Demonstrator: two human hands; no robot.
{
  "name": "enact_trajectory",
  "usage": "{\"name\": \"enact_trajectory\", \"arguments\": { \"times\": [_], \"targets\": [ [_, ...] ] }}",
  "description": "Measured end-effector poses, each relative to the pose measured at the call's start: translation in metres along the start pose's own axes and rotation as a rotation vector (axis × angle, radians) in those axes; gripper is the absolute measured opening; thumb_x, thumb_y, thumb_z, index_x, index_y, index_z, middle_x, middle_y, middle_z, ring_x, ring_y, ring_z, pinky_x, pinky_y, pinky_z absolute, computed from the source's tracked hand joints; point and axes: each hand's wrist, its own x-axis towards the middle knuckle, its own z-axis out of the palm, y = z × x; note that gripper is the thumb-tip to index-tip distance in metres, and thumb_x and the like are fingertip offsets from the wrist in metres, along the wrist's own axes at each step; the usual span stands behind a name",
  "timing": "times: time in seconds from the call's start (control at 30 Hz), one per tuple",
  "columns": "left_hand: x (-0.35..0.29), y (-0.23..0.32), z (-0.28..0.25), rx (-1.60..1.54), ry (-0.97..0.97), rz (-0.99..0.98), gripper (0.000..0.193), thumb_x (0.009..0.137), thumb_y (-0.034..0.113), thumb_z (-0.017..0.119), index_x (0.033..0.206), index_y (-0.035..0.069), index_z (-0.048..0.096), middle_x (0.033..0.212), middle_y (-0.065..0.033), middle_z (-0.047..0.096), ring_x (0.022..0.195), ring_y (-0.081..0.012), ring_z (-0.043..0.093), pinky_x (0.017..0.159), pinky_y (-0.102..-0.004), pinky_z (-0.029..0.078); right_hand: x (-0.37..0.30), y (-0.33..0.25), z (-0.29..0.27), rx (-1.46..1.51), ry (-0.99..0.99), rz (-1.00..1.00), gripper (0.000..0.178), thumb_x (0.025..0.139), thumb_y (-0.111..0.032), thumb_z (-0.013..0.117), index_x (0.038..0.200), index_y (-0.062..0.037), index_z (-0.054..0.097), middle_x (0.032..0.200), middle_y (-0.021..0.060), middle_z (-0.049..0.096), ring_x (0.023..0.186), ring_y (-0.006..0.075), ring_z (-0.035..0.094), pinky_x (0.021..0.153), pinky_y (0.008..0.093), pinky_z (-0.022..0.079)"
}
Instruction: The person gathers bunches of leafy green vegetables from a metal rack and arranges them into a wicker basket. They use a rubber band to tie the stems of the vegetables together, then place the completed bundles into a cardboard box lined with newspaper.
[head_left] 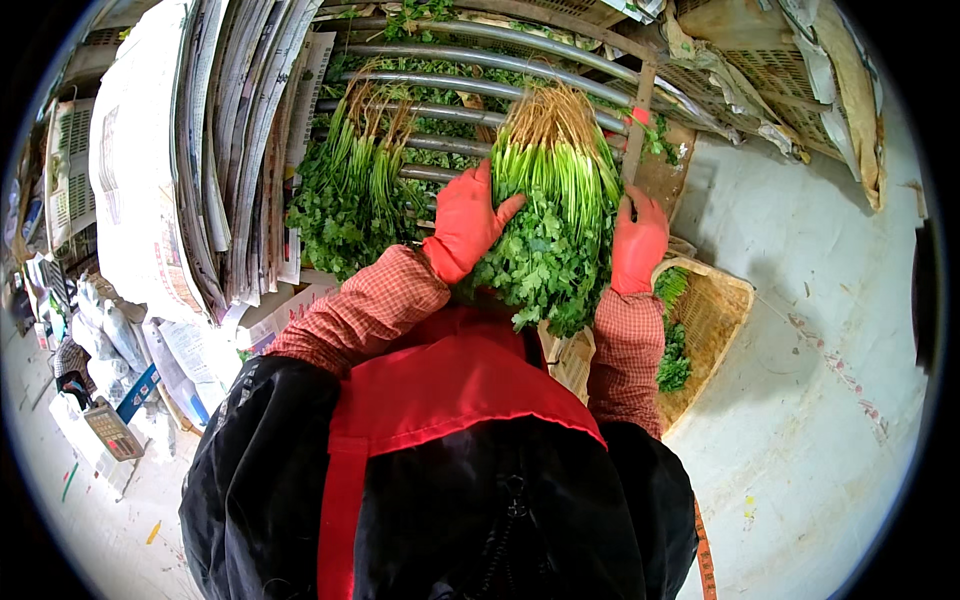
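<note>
A thick bunch of coriander (555, 190) lies on a rack of metal bars (440, 112), its brown roots pointing away from me and its leaves toward me. My left hand (468, 222), in a red rubber glove, rests against its left side with thumb and fingers apart. On the opposite side is my right hand (640, 240), gloved the same way, its fingers extended along the stems and its thumb apart. A looser, smaller coriander bunch (360, 180) lies on the bars to the left. Both forearms wear red checked sleeves.
A tall stack of newspapers (215, 150) stands at the left of the rack. More greens show beneath the bars. To the right sits a lined basket (708, 340) with leaves inside. A calculator (113, 430) lies at far left. Paper-lined crates (760, 70) stand at the back right.
</note>
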Motion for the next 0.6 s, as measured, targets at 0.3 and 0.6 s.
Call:
{"name": "enact_trajectory", "arguments": {
  "times": [0.3,0.6],
  "targets": [
    [0.030,0.066,0.025,-0.154,-0.189,0.759,0.037,0.073,0.015,0.067,0.108,0.004,0.059,0.106,-0.0121,0.060,0.109,-0.0297,0.053,0.103,-0.0473,0.034,0.002,0.019,0.016,0.137,-0.089,0.003,0.035,0.077,-0.015,0.068,0.111,-0.0074,0.063,0.098,0.0188,0.062,0.090,0.0340,0.058,0.077,0.0405,0.046],
    [0.025,0.029,0.040,0.022,-0.202,0.794,0.030,0.077,0.014,0.062,0.106,0.004,0.060,0.117,-0.0109,0.056,0.121,-0.0271,0.047,0.108,-0.0445,0.029,0.010,0.033,0.005,-0.064,-0.124,-0.138,0.039,0.077,-0.024,0.070,0.112,-0.0076,0.062,0.115,0.0119,0.059,0.108,0.0331,0.052,0.094,0.0446,0.038]
  ]
}}
